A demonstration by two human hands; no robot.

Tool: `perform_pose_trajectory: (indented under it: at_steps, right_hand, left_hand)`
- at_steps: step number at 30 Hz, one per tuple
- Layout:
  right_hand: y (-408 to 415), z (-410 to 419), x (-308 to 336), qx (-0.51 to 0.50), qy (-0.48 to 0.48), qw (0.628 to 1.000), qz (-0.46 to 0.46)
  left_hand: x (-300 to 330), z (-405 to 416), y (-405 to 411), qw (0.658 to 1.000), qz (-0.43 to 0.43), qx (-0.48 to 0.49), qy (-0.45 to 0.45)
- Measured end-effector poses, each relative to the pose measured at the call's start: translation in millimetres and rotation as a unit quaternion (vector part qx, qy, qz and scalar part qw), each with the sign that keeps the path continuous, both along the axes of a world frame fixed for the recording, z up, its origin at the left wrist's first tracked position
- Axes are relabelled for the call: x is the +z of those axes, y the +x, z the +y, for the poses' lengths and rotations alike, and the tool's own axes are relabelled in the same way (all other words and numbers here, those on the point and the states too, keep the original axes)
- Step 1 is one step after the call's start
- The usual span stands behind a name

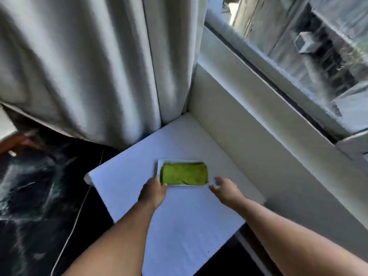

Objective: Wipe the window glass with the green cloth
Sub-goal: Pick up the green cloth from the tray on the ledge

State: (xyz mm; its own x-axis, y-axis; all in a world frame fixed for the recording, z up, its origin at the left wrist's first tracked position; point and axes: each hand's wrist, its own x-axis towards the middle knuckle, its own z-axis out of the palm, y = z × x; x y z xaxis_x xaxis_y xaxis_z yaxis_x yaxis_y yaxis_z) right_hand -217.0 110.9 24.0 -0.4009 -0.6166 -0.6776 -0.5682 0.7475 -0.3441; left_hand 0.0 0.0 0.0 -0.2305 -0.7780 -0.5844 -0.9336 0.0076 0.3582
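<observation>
A folded green cloth (184, 173) lies in a shallow white tray (158, 167) on a white table (179, 226). My left hand (153, 191) is at the tray's near left corner, fingers curled on its edge. My right hand (225, 189) is at the tray's near right corner, fingers apart and just touching it. The window glass (294, 42) is at the upper right, above a pale sill wall, with buildings blurred behind it.
Grey-white curtains (89, 66) hang at the left and reach the table's far corner. The sill wall (258, 148) runs along the table's right side. The dark marble floor (39, 206) lies at the left with a thin white cable (73, 228) and a wooden chair part (16, 141).
</observation>
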Motion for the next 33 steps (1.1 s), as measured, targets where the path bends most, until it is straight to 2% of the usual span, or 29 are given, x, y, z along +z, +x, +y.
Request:
perform_pose_trajectory:
  at_steps: [3,7,11,15,16,18,21,24,26,30,33]
  right_hand:
    - [4,-39,-74,-0.031,-0.027,0.999,-0.025]
    - [0,-76,-142,-0.076,-0.013,0.997,0.009]
    - [9,-91,-180,-0.134,0.013,0.989,0.066]
    - [15,-92,-197,-0.119,0.049,0.989,0.070]
    - [12,-92,-196,-0.106,0.067,0.990,0.056]
    - [-1,-89,-182,-0.092,0.068,0.993,0.008]
    - [-26,-70,-142,-0.170,-0.053,0.974,-0.139]
    - [-50,-42,-75,-0.250,-0.160,0.913,-0.281]
    - [-60,-29,-25,-0.292,-0.210,0.873,-0.329]
    - [-99,32,134,-0.310,-0.323,0.833,-0.327]
    - [-131,115,264,-0.310,-0.411,0.822,-0.243]
  left_hand:
    - [-71,-24,-10,0.995,0.057,0.071,0.034]
    - [-124,-50,-35,0.989,0.066,0.125,0.035]
    - [-149,-59,-49,0.989,0.017,0.143,0.039]
    - [-160,-49,-47,0.988,-0.005,0.155,0.023]
    - [-158,-49,-45,0.986,-0.002,0.162,0.036]
    - [-147,-50,-41,0.976,0.065,0.188,0.085]
    - [-103,-51,-38,0.935,0.221,0.221,0.170]
    - [-32,-50,-48,0.895,0.317,0.208,0.235]
    - [17,-52,-62,0.870,0.374,0.177,0.269]
    - [163,-33,-130,0.829,0.478,0.062,0.283]
    - [280,12,-191,0.807,0.531,-0.057,0.253]
